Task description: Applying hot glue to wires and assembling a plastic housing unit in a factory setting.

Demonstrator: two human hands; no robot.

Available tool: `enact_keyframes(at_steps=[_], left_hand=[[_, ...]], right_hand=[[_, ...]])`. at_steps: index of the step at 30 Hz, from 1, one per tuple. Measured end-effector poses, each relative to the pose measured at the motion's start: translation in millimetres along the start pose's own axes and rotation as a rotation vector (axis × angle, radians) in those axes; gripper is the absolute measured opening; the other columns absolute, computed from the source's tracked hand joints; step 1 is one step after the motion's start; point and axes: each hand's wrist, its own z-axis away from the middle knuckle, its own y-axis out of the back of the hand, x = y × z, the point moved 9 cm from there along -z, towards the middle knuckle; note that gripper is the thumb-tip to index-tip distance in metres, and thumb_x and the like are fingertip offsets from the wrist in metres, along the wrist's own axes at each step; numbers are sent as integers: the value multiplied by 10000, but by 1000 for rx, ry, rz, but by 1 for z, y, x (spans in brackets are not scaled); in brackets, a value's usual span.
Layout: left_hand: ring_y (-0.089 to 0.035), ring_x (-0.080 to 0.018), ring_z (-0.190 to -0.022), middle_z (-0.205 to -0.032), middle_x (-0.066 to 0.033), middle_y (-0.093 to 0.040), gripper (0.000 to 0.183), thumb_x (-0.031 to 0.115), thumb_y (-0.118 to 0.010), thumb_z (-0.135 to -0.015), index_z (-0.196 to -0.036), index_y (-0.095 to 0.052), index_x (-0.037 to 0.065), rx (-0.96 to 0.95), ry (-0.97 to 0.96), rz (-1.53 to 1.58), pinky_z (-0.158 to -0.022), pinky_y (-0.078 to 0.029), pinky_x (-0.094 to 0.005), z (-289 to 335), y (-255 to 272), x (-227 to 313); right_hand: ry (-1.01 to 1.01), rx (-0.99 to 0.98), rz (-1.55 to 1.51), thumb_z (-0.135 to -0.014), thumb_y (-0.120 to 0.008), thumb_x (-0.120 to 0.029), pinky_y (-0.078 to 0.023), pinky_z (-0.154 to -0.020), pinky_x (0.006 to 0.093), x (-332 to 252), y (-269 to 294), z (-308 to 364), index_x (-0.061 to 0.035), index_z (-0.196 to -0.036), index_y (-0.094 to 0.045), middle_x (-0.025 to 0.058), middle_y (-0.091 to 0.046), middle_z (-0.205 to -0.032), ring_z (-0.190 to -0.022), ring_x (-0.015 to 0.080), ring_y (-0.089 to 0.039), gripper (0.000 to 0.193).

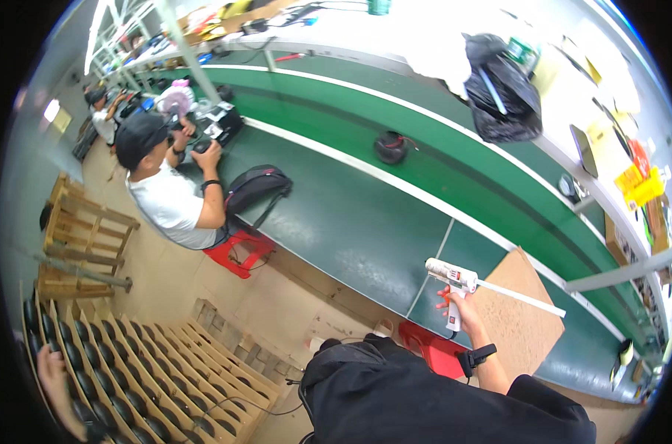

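Observation:
My right hand (465, 311) is wrapped around the handle of a white hot glue gun (452, 275). The gun is held over the green bench, its nozzle end toward the left, and a long white glue stick (525, 299) juts from its back above a brown board (525, 325). Far to the left, my left hand (52, 374) reaches over the edge of a wooden rack (162, 333) filled with rows of black rounded pieces (84, 355). Its fingers look stretched out and somewhat blurred, with nothing visible in them.
A co-worker in a white shirt (176, 214) sits at the bench beside a black backpack (258, 189). A black round device (391, 146) lies farther back. Red stools (432, 351) stand below the bench edge. A black plastic bag (502, 96) hangs from the cluttered upper shelf.

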Motion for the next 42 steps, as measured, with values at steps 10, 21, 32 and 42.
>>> enact_keyframes(at_steps=[10,21,32,42], left_hand=[[-707,-212,-962,-1032,-136,-750,356,228,-724,-879,-1164,-697,17,-1433,-464,175,-850,-554,-348,306,-724,190],[-453,-449,-1275,-1542,-170,-365,694,93,-720,-778,-1422,-462,74,-681,-940,233,-1053,-457,-500,233,-980,471],[-543,-284,-1154,-1094,-62,-654,244,162,-737,-801,-1032,-686,108,-543,-1351,-222,-931,-436,-475,270,-1028,509],[-709,-258,-759,-832,-101,-721,220,175,-786,-793,-908,-677,23,-1342,-1064,176,-685,-553,-367,468,-851,385]], right_hand=[[24,361,-235,-917,-554,-64,-577,-576,313,84,94,90,-41,-1124,-580,137,-682,-1097,-864,238,-709,210],[-146,728,-165,-935,-583,-76,-529,-563,309,128,61,193,-35,-1165,-579,79,-674,-1021,-753,205,-710,234],[-133,804,-213,-926,-576,-17,-527,-589,279,102,42,202,-17,-1297,-556,80,-674,-1056,-761,177,-703,372],[47,629,-172,-928,-597,-57,-528,-583,276,111,108,176,-7,-1231,-602,69,-695,-1026,-758,155,-695,307]])
